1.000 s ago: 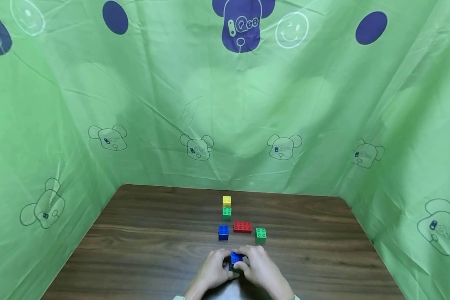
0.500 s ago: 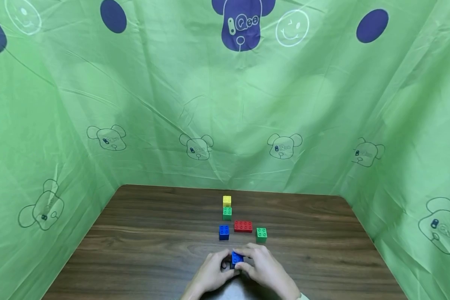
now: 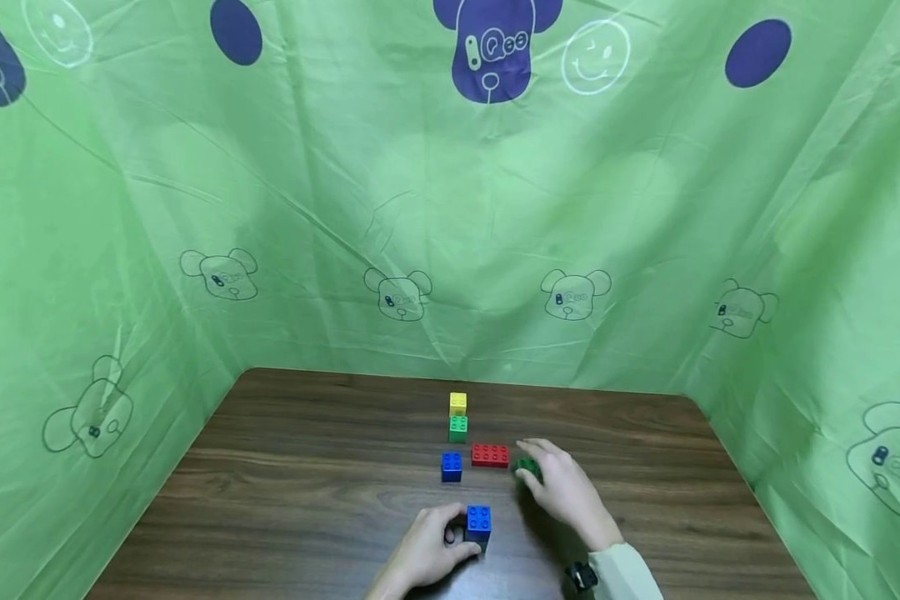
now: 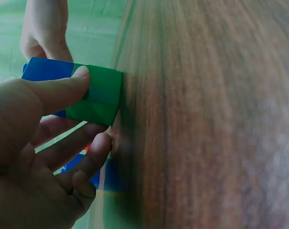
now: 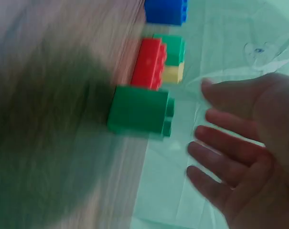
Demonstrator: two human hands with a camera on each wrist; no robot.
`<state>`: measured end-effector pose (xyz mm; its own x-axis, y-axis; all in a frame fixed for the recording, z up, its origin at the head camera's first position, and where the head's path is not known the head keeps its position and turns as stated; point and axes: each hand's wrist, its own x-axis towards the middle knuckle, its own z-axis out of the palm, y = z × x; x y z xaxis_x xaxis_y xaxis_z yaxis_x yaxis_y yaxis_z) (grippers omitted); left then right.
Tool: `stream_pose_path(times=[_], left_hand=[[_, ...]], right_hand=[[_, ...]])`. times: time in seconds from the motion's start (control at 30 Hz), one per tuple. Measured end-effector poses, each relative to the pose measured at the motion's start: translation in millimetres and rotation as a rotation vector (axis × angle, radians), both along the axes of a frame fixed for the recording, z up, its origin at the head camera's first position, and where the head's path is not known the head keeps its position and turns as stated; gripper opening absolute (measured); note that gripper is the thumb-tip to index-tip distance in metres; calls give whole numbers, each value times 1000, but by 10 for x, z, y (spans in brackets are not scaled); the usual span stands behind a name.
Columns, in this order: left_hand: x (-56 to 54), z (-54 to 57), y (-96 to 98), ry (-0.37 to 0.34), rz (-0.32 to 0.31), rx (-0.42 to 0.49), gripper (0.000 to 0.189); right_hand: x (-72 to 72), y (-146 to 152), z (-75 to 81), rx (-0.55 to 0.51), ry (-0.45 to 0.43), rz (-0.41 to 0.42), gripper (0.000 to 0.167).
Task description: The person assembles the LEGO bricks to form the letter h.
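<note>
My left hand (image 3: 427,546) grips a small stack of two toy building bricks near the front of the table. Its upper part is a blue brick (image 3: 478,521); the green brick (image 4: 101,93) beneath shows best in the left wrist view, where the thumb lies across the joint between them. Over a separate green brick (image 3: 528,468) on the right hovers my right hand (image 3: 566,492). In the right wrist view its fingers (image 5: 220,148) are spread and relaxed, with a gap between them and that green brick (image 5: 138,109).
Left of the right hand lies a long red brick (image 3: 490,455), with another blue brick (image 3: 452,467) beside it. Farther back, a green brick (image 3: 458,429) and a yellow brick (image 3: 458,404) line up. Green cloth (image 3: 450,208) hangs around the wooden table (image 3: 307,483).
My right hand has let go of the stack and moved forward and right to the green brick. The left hand still holds the stack in about the same place.
</note>
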<state>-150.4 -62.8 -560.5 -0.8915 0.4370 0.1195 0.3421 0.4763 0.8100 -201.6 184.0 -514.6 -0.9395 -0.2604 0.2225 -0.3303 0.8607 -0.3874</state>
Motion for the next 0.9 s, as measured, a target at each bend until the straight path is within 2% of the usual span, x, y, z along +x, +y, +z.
stream_pose_path(times=[0.17, 0.33, 0.57, 0.77, 0.9], left_hand=[[4, 2, 13, -15, 2, -8, 25], [2, 17, 20, -14, -5, -22, 25], [-16, 81, -1, 13, -34, -71, 23], [18, 183, -100, -39, -95, -70, 24], [9, 314, -255, -51, -111, -44, 25]], right_hand=[[-68, 73, -95, 59, -40, -12, 49], [-88, 77, -183, 76, -64, 0, 40], [-135, 54, -156, 69, -79, -20, 36], [-133, 57, -147, 37, -127, -34, 37], [-142, 70, -158, 26, -133, -35, 37]])
